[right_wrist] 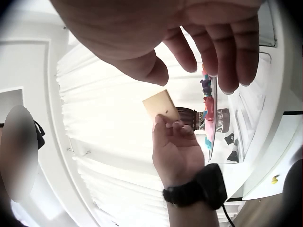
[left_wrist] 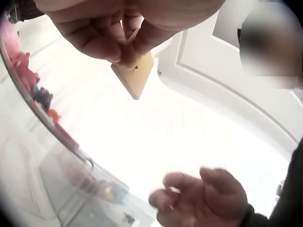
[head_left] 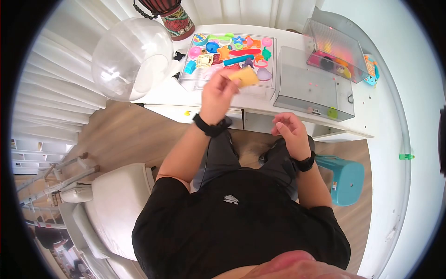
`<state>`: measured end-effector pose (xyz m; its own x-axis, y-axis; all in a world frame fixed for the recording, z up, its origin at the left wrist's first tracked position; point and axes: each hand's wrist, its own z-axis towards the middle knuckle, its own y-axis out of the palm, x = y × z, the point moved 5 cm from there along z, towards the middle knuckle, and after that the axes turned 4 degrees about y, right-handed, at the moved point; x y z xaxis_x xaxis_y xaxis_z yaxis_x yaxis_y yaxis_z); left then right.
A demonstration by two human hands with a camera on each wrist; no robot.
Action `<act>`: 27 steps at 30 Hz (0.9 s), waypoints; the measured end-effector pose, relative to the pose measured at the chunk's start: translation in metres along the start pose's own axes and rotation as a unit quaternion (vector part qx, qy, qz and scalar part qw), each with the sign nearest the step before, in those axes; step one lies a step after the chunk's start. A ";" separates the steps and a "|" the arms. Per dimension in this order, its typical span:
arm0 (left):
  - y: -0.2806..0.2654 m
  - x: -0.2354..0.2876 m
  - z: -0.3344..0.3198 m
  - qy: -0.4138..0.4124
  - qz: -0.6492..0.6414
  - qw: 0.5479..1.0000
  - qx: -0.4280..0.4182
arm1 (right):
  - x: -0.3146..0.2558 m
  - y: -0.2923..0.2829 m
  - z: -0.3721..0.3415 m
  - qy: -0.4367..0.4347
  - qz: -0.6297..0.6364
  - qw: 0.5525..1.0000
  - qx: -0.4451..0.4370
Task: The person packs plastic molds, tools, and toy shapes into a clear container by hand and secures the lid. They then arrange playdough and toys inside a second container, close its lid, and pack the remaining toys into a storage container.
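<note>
My left hand (head_left: 217, 95) pinches a flat, pale-yellow rectangular piece (head_left: 246, 76) between thumb and fingers. In the head view it overlaps the near part of a clear tray (head_left: 275, 56) full of colourful plastic shapes. The left wrist view shows the piece (left_wrist: 135, 78) from close by, with some thickness and a small dark mark; the fingers hide its upper end. Its broad face (right_wrist: 161, 105) is turned towards the right wrist camera. Lower and to the right, my right hand (head_left: 292, 132) is held above the lap, fingers loosely bent, holding nothing.
On the white table (head_left: 176, 100), a grey transparent lid (head_left: 311, 86) lies right of the tray, with a clear box of colourful things (head_left: 334, 53) behind. A big clear globe (head_left: 132, 60) and a drum (head_left: 176, 21) stand left. A teal stool (head_left: 348, 183) is at right.
</note>
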<state>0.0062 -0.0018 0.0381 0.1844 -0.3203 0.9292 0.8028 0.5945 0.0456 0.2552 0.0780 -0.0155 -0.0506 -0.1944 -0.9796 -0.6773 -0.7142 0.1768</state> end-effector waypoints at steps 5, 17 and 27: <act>-0.056 -0.002 0.059 -0.011 0.016 0.998 0.055 | 0.032 -0.012 -0.015 0.052 -0.012 0.998 -0.014; -0.100 -0.034 0.134 -0.023 0.361 0.932 0.002 | 0.060 -0.029 -0.034 0.088 -0.026 0.996 0.004; -0.098 -0.051 0.143 0.013 0.438 0.899 0.001 | 0.071 -0.026 -0.034 0.095 -0.020 0.995 -0.008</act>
<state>-0.1631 0.0617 0.0385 0.7578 0.2541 0.6010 0.3428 0.6285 -0.6981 0.2942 0.0596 -0.0859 0.1166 -0.2873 -0.9507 -0.6645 -0.7340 0.1403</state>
